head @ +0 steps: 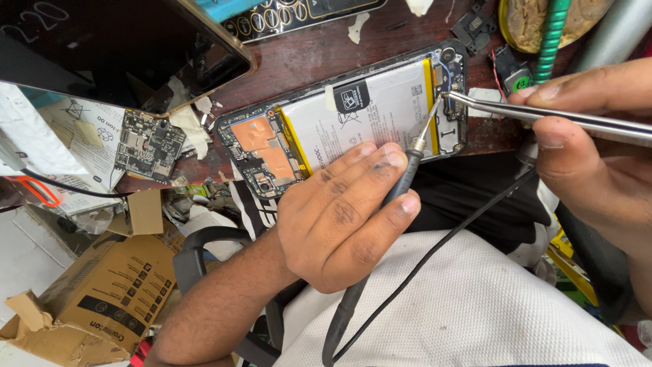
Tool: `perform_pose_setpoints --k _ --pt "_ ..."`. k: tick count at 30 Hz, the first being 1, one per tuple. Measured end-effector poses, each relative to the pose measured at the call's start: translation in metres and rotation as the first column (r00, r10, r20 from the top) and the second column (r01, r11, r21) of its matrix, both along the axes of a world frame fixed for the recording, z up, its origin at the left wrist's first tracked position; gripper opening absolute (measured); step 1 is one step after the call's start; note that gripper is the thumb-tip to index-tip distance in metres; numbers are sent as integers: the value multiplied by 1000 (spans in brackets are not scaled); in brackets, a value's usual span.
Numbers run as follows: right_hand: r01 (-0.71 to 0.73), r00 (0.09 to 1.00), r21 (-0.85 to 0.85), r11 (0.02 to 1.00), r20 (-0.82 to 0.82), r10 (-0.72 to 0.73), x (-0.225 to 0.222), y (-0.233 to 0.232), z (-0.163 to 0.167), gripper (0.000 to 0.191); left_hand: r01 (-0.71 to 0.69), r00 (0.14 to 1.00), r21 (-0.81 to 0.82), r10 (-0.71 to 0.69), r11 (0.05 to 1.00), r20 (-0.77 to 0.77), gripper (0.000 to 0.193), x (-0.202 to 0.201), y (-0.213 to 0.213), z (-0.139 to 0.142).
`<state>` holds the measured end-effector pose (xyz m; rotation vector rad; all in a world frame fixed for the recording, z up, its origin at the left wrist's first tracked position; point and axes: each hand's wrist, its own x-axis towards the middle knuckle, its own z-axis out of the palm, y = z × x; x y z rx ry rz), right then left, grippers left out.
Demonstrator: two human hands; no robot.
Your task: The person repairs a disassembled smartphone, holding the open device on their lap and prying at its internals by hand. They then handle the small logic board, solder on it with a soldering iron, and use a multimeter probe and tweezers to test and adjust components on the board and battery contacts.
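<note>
- Gripping a dark soldering iron (401,183) like a pen, the left hand (339,217) has its fingers closed around the handle, and the metal tip reaches up and away from the fingertips to the lower end of an opened phone (346,119)
- The right hand (591,156) pinches silver tweezers (516,111) between thumb and forefinger; the fingers are closed on them, and the tweezer points meet the iron tip just beyond the fingers of the left hand
- The phone lies with the back cover off, directly above the left fingertips; the knuckles cover a part of its near edge
- A white battery (360,112) fills the middle of the phone, touching distance from the left fingers, and copper-coloured shields (261,143) sit at the far end, left of the thumb side
- The black cable (435,251) of the iron runs from below the left palm over a white cloth (475,306)
- A loose green circuit board (148,144) lies well apart, left of the left wrist
- A torn cardboard box (102,292) is beside the left forearm
- A green ribbed handle (550,34) stands above the right fingers
</note>
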<state>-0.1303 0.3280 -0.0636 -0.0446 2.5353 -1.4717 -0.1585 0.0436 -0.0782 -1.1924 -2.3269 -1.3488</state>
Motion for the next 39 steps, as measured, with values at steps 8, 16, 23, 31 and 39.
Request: perform_pose_setpoints --k 8,16,23,31,39 --pt "-20 1000 26 999 9 20 0 1 2 22 -1 1000 -15 1 1000 11 15 1 -1 1" --pt "6 1000 5 1000 8 -6 2 0 -2 21 7 1000 -13 -7 1000 13 16 1 -2 0" --pt "-13 1000 25 1000 6 13 1 1 1 21 20 1000 -13 -19 1000 14 16 0 -3 0" --pt "17 1000 -10 1000 17 -17 1 -1 0 20 2 1000 -8 -2 1000 7 17 2 0 -1" --pt "-24 1000 35 999 -6 24 0 1 0 21 -3 1000 -18 3 1000 -3 16 2 -1 -2"
